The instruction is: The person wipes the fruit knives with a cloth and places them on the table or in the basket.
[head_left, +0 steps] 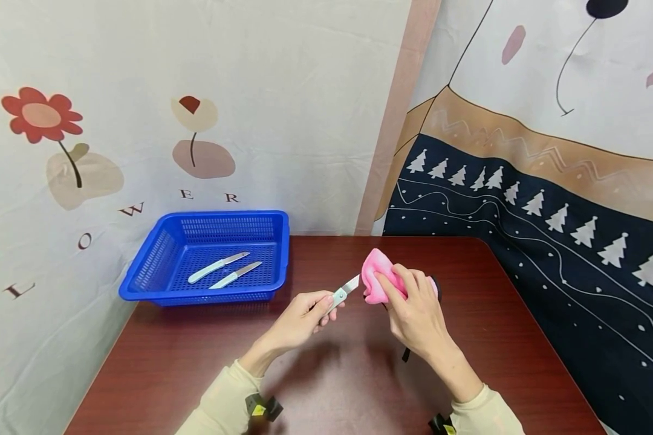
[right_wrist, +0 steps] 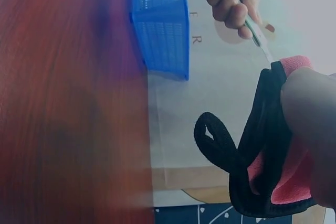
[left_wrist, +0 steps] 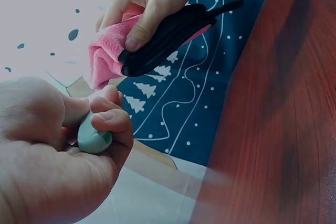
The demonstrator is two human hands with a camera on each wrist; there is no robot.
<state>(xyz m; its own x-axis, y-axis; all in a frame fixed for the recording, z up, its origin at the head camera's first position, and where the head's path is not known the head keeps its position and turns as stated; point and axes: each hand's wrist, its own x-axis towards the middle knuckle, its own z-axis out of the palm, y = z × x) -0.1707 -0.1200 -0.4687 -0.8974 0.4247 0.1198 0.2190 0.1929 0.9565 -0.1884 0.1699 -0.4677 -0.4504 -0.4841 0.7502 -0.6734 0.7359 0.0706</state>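
My left hand (head_left: 306, 317) grips a small knife (head_left: 340, 296) by its pale green handle, the blade pointing up and to the right. In the left wrist view the butt of the handle (left_wrist: 94, 139) shows between curled fingers. My right hand (head_left: 418, 311) holds a folded pink cloth (head_left: 380, 275) with black edging and a black loop (right_wrist: 212, 140). The cloth's left edge is close to the blade tip; whether they touch I cannot tell. Both hands are above the table. Two more knives with pale handles, one knife (head_left: 217, 267) behind the other knife (head_left: 236, 275), lie in the blue basket (head_left: 204, 296).
The blue basket stands at the back left of the reddish-brown wooden table (head_left: 326, 386). Behind it hangs a pale printed cloth (head_left: 305, 121) with flowers and letters. A dark tree-patterned cloth (head_left: 522, 241) hangs along the right side.
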